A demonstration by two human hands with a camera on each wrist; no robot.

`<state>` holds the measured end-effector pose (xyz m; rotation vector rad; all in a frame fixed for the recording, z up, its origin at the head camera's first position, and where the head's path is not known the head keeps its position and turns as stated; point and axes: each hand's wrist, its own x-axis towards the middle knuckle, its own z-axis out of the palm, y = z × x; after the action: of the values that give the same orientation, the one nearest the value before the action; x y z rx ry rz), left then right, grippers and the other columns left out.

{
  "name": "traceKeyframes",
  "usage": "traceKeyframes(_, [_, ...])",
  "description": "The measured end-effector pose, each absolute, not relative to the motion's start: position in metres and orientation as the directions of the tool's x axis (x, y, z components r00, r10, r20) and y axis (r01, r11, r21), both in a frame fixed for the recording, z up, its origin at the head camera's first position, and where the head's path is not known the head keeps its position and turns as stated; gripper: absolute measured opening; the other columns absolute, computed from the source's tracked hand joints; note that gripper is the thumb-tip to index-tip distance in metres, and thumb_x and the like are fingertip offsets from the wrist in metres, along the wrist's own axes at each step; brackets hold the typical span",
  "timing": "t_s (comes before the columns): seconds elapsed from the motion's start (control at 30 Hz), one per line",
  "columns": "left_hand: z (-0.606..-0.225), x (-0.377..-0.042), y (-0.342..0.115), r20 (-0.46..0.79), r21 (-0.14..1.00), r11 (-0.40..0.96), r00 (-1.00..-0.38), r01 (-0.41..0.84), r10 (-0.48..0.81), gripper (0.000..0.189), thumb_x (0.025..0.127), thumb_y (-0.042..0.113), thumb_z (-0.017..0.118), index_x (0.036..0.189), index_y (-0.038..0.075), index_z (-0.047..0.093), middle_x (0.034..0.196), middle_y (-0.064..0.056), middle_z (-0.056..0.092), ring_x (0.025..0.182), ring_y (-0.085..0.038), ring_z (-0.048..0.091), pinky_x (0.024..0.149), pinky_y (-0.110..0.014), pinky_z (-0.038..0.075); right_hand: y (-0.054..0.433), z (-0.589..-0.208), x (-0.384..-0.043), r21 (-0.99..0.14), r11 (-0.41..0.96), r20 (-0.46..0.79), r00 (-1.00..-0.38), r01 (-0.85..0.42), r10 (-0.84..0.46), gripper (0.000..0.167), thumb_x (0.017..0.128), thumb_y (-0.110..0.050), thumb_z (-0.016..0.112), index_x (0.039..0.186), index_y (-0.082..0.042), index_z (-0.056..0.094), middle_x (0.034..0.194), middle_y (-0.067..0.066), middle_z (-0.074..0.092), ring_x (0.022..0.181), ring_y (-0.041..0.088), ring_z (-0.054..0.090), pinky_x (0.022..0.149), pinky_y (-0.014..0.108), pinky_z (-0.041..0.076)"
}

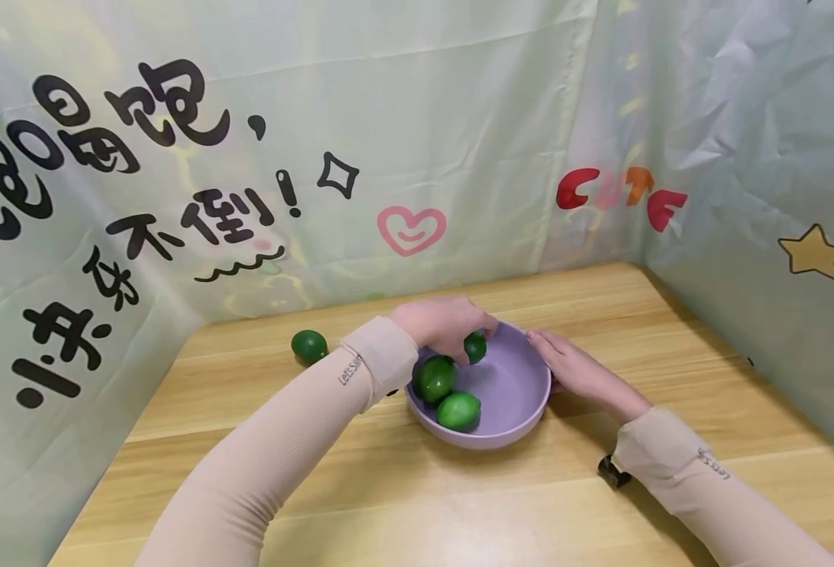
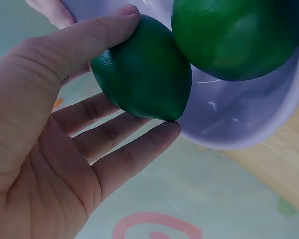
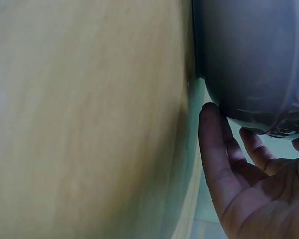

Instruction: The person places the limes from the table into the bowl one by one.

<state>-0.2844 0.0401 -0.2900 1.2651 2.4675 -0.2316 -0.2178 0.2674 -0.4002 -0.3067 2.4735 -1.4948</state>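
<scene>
- Backdrop [image 1: 473, 118]: pale printed cloth, stood behind the table's far edge and along its right edge; legible were "快乐不倒!" in black and "CUTE" in colours.
- Table [image 1: 459, 512]: wood-grain top.
- Sleeves [image 1: 246, 465]: beige, cuffs turned back; lettering began "Lets", the remainder unclear.
- Bowl [image 1: 509, 386]: purple, near the table's far edge, right of that edge's midpoint; the right wrist view alone showed lettering on its outer wall, cut off and unreadable.
- Left hand [image 1: 445, 327]: gripped one fruit; the left wrist view showed thumb above and fingers beneath, largely hidden from the head view.
- Right hand [image 1: 576, 366]: fingers extended against the bowl's outer right side, unclasped; the right wrist view showed fingertips low on the wall.
- Dark fruit [image 1: 434, 378]: green, in the bowl's left side.
- Lighter fruit [image 1: 459, 411]: green, just beside it.
- Outlying fruit [image 1: 309, 346]: green, near the table's far-left corner.
- Held fruit [image 1: 475, 347]: green, at the bowl, in the left hand.
</scene>
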Motion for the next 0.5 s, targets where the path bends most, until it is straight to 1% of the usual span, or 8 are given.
traceKeyframes(0.33, [-0.2923,-0.2810,0.0455,-0.393,0.004,0.553,-0.507,0.833,0.767,0.055,0.092,0.022,0.088,0.140,0.017,0.063,0.128,0.002,0.070,0.112,-0.012,0.064,0.097,-0.028,0.055,0.2686,-0.4015,-0.2194,-0.893,0.445,-0.086,-0.944,-0.070,-0.319,0.068,0.119,-0.042,0.025,0.159,0.012,0.031,0.142,0.038,0.054,0.115,0.038,0.071,0.082,0.046,0.067])
traceKeyframes(0.5, [-0.2936,-0.2797,0.0462,-0.385,0.024,0.550,-0.500,0.835,0.776,0.056,0.092,0.021,0.088,0.141,0.018,0.063,0.130,0.002,0.070,0.113,-0.013,0.065,0.099,-0.030,0.056,0.2688,-0.4014,-0.2200,-0.886,0.459,-0.085,-0.947,-0.070,-0.309,0.069,0.119,-0.043,0.026,0.160,0.012,0.031,0.146,0.038,0.053,0.119,0.040,0.069,0.084,0.045,0.066])
